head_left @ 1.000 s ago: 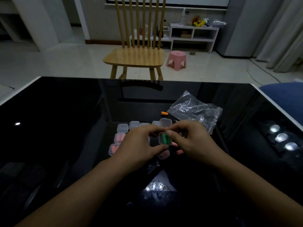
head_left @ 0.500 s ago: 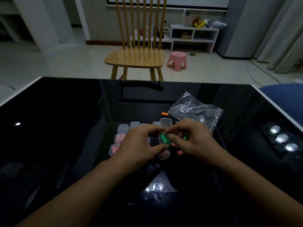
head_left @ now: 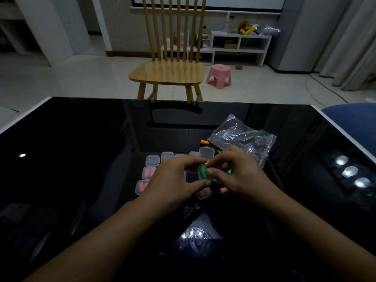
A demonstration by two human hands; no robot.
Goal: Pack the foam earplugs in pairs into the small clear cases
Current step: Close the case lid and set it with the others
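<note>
On the black glass table (head_left: 71,159), at about nine o'clock from the hands, stand closed clear cases (head_left: 152,160) in rows; two of them, the pink-filled cases (head_left: 148,173), already carry pairs. The left hand (head_left: 173,180) comes next, its thumb and fingers curled round the open case (head_left: 204,172), pinching it just above the table. Inside that case sits a green earplug (head_left: 203,171). The right hand (head_left: 240,176) meets it from three o'clock, fingertips pinched at the case's rim and pressing on the green foam; whether it grips a second plug is hidden by the fingers. A glimpse of green (head_left: 229,171) shows behind the right hand's fingers. At twelve o'clock from the hands lies one orange earplug (head_left: 204,142), and at one o'clock a crumpled clear bag (head_left: 244,135). At five o'clock, a loose pink earplug (head_left: 222,189) rests on the table, touching the right hand's underside.

The step in hand looks like seating the green pair in the case. Next, I judge, the foam must be pushed fully below the rim, then the lid folded over and snapped shut.
</note>
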